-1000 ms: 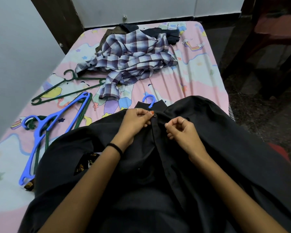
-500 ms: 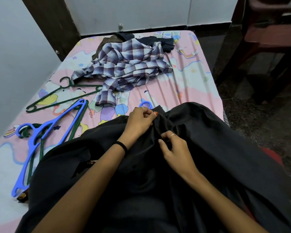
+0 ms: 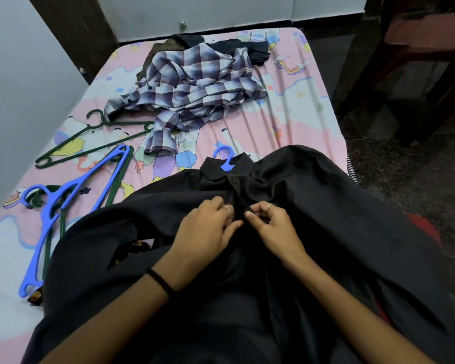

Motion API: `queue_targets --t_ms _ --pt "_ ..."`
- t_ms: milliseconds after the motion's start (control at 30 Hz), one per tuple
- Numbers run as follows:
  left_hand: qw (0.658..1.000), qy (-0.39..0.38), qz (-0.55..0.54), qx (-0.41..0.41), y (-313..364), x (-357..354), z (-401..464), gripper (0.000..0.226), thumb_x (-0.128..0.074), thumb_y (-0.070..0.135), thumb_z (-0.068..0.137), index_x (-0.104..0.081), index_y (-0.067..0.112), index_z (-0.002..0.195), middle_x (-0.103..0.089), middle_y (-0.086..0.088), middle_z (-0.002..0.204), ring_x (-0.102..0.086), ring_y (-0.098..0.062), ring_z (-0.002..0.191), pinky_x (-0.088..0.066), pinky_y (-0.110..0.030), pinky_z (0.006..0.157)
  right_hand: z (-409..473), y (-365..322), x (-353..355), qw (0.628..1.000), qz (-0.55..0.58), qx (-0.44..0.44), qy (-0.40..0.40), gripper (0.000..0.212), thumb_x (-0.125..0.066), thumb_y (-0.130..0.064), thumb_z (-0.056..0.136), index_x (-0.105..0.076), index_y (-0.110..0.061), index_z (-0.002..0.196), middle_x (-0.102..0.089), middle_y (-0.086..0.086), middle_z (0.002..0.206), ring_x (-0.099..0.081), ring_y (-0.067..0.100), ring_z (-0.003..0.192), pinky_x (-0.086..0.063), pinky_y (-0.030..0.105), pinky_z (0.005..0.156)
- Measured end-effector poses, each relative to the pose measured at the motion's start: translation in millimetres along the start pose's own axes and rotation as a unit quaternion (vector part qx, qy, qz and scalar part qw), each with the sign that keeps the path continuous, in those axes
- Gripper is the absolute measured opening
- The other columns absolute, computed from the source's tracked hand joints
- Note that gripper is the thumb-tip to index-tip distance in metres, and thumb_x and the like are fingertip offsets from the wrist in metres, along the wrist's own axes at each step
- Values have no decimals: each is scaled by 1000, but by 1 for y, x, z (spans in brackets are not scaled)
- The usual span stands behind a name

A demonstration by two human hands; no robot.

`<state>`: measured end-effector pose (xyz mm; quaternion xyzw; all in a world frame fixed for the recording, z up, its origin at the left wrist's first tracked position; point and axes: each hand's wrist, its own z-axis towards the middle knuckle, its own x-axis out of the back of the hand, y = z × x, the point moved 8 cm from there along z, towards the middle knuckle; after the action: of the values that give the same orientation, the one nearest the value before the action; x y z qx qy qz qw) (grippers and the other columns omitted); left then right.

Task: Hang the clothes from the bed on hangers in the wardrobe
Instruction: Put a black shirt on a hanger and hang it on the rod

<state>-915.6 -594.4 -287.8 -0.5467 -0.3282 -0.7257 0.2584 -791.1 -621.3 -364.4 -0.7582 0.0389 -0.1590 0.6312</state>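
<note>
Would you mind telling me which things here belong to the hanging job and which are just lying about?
Job: black shirt on blue hanger, both hands at its placket; plaid shirt; dark clothes; spare hangers.

Lying about: chair; wall bolt.

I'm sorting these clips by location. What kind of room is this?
Most likely a bedroom at home: a bed with a cartoon-print sheet, loose clothes such as a plaid shirt on it, and plastic hangers beside them.
</note>
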Motion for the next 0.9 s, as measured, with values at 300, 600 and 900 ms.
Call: queue_targets --t_ms 300,600,900 --pt "977 -93 173 -85 13 -21 -9 51 -88 16 53 -73 19 102 -62 -11 95 -58 -24 68 -44 -29 47 -2 4 -1 1000 5 -12 -10 8 -61 -15 92 -68 -14 89 -69 1 80 -58 2 71 -45 18 69" --pt "991 -31 -103 84 -22 -11 -7 20 -51 6 91 -64 16 103 -62 3 100 -60 -18 94 -49 -35 82 -9 7 -8 973 202 -99 -59 11 -61 0 90 -69 -7 93 -72 9 82 -67 10 71 -54 19 65" --pt "935 -41 -302 182 -37 -8 -14 30 -55 -1 90 -71 25 96 -70 12 93 -63 0 87 -41 -3 76 -13 3 -10 964 230 -114 -72 10 -67 -3 86 -70 0 95 -70 16 89 -66 17 79 -54 24 74"
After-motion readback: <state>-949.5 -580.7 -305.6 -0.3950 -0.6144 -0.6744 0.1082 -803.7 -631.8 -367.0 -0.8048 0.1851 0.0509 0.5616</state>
